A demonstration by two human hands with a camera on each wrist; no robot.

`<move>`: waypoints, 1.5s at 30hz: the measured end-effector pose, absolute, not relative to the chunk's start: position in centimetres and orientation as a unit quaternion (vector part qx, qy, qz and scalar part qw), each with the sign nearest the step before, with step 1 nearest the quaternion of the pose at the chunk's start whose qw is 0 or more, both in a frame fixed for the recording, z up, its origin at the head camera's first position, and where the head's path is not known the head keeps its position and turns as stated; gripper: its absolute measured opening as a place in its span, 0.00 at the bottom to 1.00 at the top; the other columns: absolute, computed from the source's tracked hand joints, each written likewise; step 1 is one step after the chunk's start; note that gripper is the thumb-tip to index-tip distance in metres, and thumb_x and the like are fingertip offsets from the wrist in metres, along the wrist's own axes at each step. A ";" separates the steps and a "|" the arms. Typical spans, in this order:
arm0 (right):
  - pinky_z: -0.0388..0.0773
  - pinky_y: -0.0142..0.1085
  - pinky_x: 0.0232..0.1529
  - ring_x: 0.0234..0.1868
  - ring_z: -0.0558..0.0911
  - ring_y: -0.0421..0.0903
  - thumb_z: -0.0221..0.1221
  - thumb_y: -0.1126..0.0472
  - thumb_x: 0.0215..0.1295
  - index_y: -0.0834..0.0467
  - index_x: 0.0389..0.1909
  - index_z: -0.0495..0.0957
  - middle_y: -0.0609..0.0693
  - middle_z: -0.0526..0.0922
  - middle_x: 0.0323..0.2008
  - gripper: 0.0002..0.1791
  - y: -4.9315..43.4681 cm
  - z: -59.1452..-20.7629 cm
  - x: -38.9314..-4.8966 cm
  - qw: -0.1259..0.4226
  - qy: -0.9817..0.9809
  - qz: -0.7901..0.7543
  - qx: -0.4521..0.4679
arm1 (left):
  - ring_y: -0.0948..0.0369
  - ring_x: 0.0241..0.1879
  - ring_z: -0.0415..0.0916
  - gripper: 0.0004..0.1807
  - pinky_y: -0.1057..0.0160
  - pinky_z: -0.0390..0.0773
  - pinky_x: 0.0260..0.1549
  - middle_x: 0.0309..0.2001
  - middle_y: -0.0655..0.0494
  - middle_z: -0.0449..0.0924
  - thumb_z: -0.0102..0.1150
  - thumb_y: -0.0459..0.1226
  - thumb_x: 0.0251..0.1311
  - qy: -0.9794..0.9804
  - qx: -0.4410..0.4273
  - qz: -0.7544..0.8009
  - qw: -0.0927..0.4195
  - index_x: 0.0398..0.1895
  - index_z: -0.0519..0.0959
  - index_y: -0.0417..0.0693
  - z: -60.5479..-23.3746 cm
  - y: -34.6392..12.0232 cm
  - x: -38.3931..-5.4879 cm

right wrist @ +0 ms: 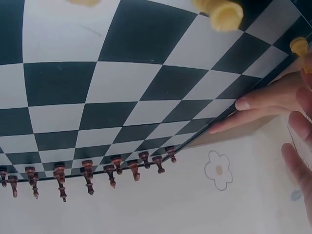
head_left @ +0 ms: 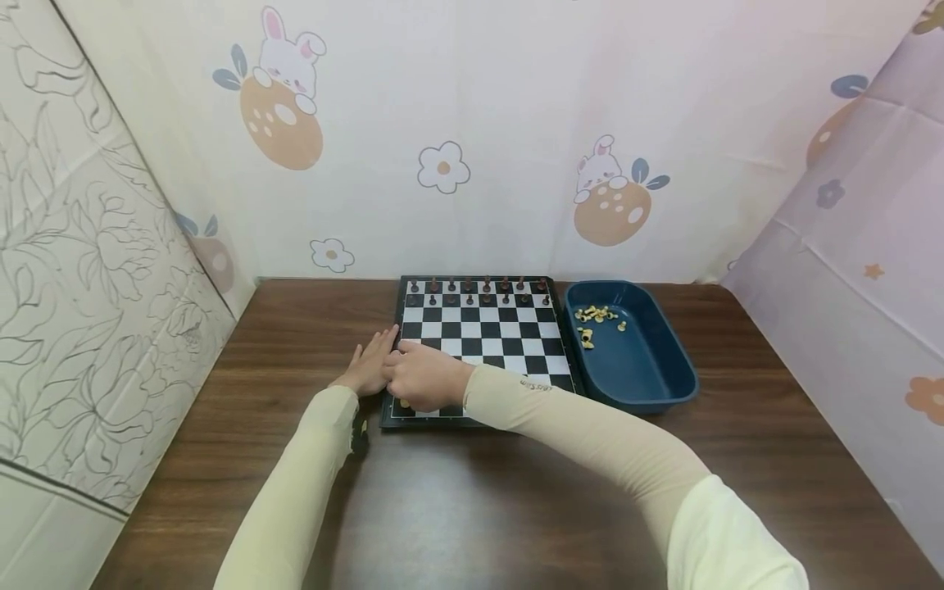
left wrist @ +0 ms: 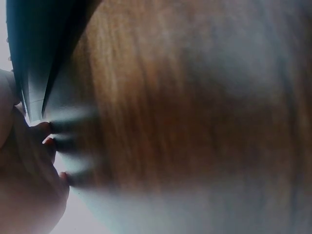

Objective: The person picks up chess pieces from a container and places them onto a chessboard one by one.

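Observation:
A black-and-white chessboard (head_left: 490, 348) lies on the table. My right hand (head_left: 424, 377) is over its left side, crossing in front of my left hand. In the right wrist view its fingers (right wrist: 298, 126) pinch a pale yellow chess piece (right wrist: 298, 46) near the board's edge; part of that piece is hidden behind the fingers. Another yellow chess piece (right wrist: 226, 15) stands on a nearby square. My left hand (head_left: 367, 369) rests beside the board's left edge, fingers extended, with fingertips (left wrist: 64, 178) down at the tabletop. Brown chess pieces (head_left: 469, 300) fill two rows at the board's far side.
Right of the board stands a blue plastic tray (head_left: 667, 360) holding several loose yellow chess pieces (head_left: 594, 314). The brown wooden table (head_left: 442, 508) ends at a curtain (head_left: 501, 98) printed with rabbits and flowers. A patterned panel (head_left: 88, 246) rises on the left.

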State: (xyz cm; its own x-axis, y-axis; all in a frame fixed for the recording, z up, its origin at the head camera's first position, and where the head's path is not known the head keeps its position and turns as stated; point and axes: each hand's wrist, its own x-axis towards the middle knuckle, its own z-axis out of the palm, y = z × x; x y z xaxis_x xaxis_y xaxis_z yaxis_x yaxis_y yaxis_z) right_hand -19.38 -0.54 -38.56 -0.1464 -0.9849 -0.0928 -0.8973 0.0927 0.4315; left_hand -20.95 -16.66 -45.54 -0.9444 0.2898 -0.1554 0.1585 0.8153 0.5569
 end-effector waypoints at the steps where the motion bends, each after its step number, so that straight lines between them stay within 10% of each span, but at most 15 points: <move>1: 0.71 0.38 0.49 0.44 0.75 0.42 0.59 0.49 0.62 0.49 0.34 0.85 0.43 0.80 0.40 0.10 -0.5 -38.7 -19.3 0.111 -0.730 -0.200 0.644 | 0.42 0.73 0.34 0.33 0.37 0.32 0.65 0.74 0.35 0.40 0.30 0.44 0.74 0.946 0.118 0.279 0.117 0.75 0.39 0.39 -45.5 -16.6 -20.9; 24: 0.70 0.39 0.47 0.50 0.76 0.43 0.59 0.54 0.59 0.50 0.38 0.86 0.46 0.81 0.50 0.10 1.3 -38.1 -19.6 0.114 -0.754 -0.185 0.619 | 0.45 0.73 0.33 0.32 0.39 0.32 0.66 0.74 0.37 0.39 0.27 0.43 0.74 0.952 0.103 0.261 0.126 0.76 0.38 0.41 -45.9 -15.9 -21.2; 45: 0.71 0.41 0.40 0.37 0.75 0.45 0.64 0.58 0.54 0.52 0.34 0.86 0.46 0.82 0.33 0.07 11.4 -35.6 -23.6 0.104 -0.833 -0.137 0.525 | 0.46 0.73 0.33 0.31 0.41 0.30 0.67 0.74 0.39 0.38 0.26 0.42 0.74 0.952 0.081 0.263 0.131 0.76 0.37 0.42 -46.1 -16.3 -21.5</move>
State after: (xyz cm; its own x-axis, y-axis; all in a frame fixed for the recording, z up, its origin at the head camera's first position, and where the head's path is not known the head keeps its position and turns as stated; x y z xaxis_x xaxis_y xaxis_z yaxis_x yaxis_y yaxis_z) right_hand -23.61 11.38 -35.59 -0.4265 -0.9041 0.0288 -0.8469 0.4103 0.3383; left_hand -21.53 -16.31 -46.14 -0.9527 0.2228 -0.2068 0.0851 0.8487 0.5220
